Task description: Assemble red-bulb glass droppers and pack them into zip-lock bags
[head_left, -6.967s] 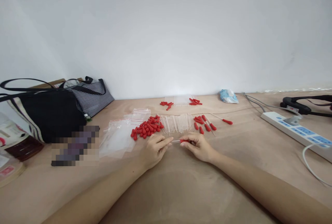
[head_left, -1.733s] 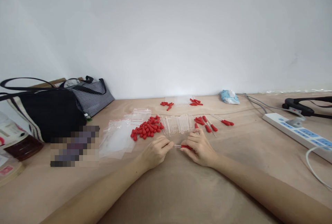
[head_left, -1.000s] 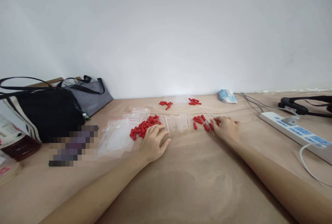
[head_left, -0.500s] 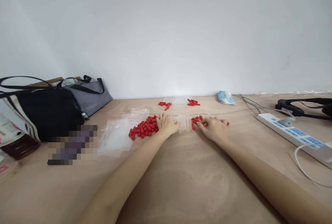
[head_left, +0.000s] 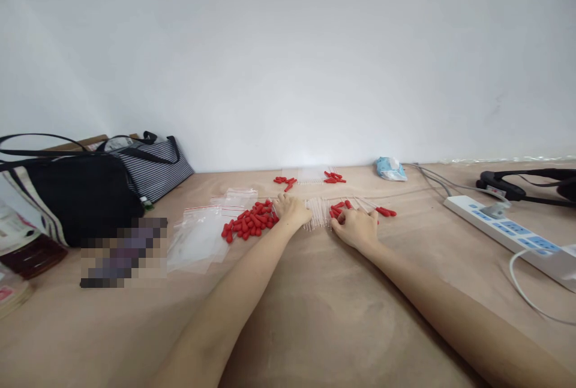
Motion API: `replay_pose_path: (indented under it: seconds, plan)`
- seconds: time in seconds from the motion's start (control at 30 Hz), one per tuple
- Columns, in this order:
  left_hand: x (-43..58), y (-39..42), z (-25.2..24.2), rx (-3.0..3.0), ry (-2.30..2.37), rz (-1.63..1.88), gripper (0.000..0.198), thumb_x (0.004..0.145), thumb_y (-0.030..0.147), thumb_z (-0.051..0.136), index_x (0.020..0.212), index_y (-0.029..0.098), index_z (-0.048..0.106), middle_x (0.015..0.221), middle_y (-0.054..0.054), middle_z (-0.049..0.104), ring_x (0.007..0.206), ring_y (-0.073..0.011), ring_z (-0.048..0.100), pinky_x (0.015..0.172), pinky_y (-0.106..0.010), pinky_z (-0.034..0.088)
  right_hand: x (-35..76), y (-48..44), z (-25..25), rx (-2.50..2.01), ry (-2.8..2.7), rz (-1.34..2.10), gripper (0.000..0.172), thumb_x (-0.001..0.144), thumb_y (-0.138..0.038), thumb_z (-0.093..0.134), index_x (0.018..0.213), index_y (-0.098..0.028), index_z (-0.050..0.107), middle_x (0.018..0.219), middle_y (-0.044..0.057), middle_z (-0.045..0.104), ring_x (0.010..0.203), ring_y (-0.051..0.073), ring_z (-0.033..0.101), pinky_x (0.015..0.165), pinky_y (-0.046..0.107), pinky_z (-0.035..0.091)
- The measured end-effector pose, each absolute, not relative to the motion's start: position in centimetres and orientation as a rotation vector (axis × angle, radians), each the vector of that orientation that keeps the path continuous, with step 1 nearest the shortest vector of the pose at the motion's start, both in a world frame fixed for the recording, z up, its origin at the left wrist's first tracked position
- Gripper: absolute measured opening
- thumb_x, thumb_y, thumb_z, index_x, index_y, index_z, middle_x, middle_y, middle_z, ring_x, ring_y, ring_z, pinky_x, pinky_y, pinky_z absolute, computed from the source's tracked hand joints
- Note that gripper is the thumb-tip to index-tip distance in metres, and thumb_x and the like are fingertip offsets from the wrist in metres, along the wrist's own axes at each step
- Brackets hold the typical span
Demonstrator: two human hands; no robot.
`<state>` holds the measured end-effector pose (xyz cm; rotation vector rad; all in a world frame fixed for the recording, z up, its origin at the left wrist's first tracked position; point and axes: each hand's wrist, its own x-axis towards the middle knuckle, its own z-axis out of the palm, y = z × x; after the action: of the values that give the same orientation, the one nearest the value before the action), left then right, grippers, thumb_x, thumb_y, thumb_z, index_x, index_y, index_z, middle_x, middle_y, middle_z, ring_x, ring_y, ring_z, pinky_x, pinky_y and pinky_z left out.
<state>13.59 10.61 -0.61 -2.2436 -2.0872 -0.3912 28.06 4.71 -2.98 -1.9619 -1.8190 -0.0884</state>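
My left hand [head_left: 292,210] rests on the left end of a row of clear thin tubes [head_left: 320,216], fingers curled down onto them. Just left of it lies a pile of red rubber caps [head_left: 247,224]. My right hand [head_left: 355,227] sits at the right end of the row, fingers bent over a few loose red caps [head_left: 338,207]. What either hand pinches is hidden by the fingers. Red-capped droppers [head_left: 384,211] lie to the right of my right hand.
Clear zip bags [head_left: 202,237] lie left of the cap pile. A black bag [head_left: 76,196] and a striped bag [head_left: 155,166] stand at the left. More tubes and caps [head_left: 310,177] lie near the wall, beside a blue packet [head_left: 390,168]. A power strip [head_left: 508,229] and a black headset [head_left: 522,183] are on the right.
The hands held a capped tube together close to me, then parted. The right hand went out to the droppers at the right and came back to the loose caps. The left reached forward onto the tubes.
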Motion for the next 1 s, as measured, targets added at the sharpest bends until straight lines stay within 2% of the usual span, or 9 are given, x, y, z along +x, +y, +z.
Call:
replay_pose_path:
  seconds: [0.13, 0.3, 0.37, 0.43, 0.53, 0.6, 0.73, 1.0]
  plan:
    - [13.1, 9.7, 0.4, -2.347, -1.988, -0.451, 0.024, 0.071, 0.030, 0.052, 0.076, 0.009, 0.064, 0.094, -0.019, 0.059, 0.098, -0.0354, 0.047, 0.079, -0.045, 0.035, 28.3, 4.7, -3.1, -1.855, -1.740, -0.080, 0.024, 0.073, -0.034, 0.046, 0.057, -0.019, 0.057, 0.061, 0.005, 0.061, 0.071, 0.024, 0.054, 0.072, 0.043, 0.029]
    - [9.5, 6.4, 0.9, -2.619, -1.625, -0.579, 0.016, 0.083, 0.020, 0.043, 0.087, 0.016, 0.057, 0.083, -0.005, 0.063, 0.082, -0.0203, 0.055, 0.078, -0.035, 0.041, 28.8, 4.4, -3.6, -1.404, -1.673, 0.165, 0.019, 0.074, -0.033, 0.049, 0.061, -0.019, 0.048, 0.066, 0.003, 0.059, 0.063, 0.016, 0.053, 0.062, 0.030, 0.039]
    - [7.4, 4.7, 0.1, -2.685, -1.479, -0.634, 0.014, 0.085, 0.019, 0.043, 0.085, 0.017, 0.057, 0.084, -0.003, 0.063, 0.086, -0.0194, 0.054, 0.081, -0.035, 0.041, 28.5, 4.0, -3.8, -1.249, -1.700, 0.274, 0.018, 0.074, -0.032, 0.052, 0.062, -0.019, 0.046, 0.065, 0.002, 0.058, 0.063, 0.015, 0.053, 0.060, 0.028, 0.041]
    - [5.4, 3.4, -1.1, -2.698, -1.138, -0.876, 0.018, 0.086, 0.017, 0.040, 0.095, 0.017, 0.056, 0.090, -0.005, 0.063, 0.091, -0.0200, 0.053, 0.083, -0.038, 0.042, 28.0, 3.3, -3.9, -1.140, -1.773, 0.350, 0.013, 0.073, -0.030, 0.054, 0.069, -0.018, 0.050, 0.067, 0.002, 0.058, 0.065, 0.015, 0.054, 0.061, 0.028, 0.042]
    - [3.6, 2.2, -2.5, -2.719, -0.852, -0.958, 0.025, 0.087, 0.012, 0.035, 0.102, 0.018, 0.054, 0.085, -0.003, 0.063, 0.080, -0.0150, 0.055, 0.087, -0.040, 0.040, 27.1, 2.3, -3.8, -1.037, -1.967, 0.387, 0.016, 0.076, -0.025, 0.053, 0.091, -0.018, 0.055, 0.075, 0.003, 0.061, 0.071, 0.015, 0.056, 0.067, 0.029, 0.043]
    - [3.2, 2.0, -2.9, -2.715, -0.850, -0.984, 0.025, 0.087, 0.012, 0.036, 0.101, 0.018, 0.056, 0.081, -0.002, 0.062, 0.075, -0.0129, 0.055, 0.088, -0.040, 0.040, 26.6, 1.7, -3.6, -0.990, -2.095, 0.365, 0.017, 0.079, -0.022, 0.050, 0.095, -0.020, 0.058, 0.081, 0.004, 0.063, 0.077, 0.015, 0.057, 0.072, 0.031, 0.042]
    - [3.5, 2.1, -2.9, -2.722, -0.867, -1.024, 0.023, 0.087, 0.013, 0.038, 0.097, 0.019, 0.058, 0.080, -0.002, 0.062, 0.074, -0.0124, 0.056, 0.087, -0.039, 0.042, 26.2, 1.0, -3.1, -0.947, -2.170, 0.369, 0.015, 0.082, -0.019, 0.046, 0.088, -0.021, 0.060, 0.085, 0.003, 0.064, 0.081, 0.015, 0.057, 0.077, 0.034, 0.038]
    - [3.5, 2.1, -3.1, -2.746, -0.811, -1.025, 0.023, 0.087, 0.012, 0.038, 0.098, 0.018, 0.057, 0.082, -0.002, 0.062, 0.075, -0.0118, 0.057, 0.090, -0.041, 0.038, 25.5, 0.5, -2.8, -0.866, -2.117, 0.541, 0.015, 0.083, -0.018, 0.043, 0.087, -0.019, 0.058, 0.080, 0.004, 0.062, 0.076, 0.014, 0.055, 0.070, 0.029, 0.042]
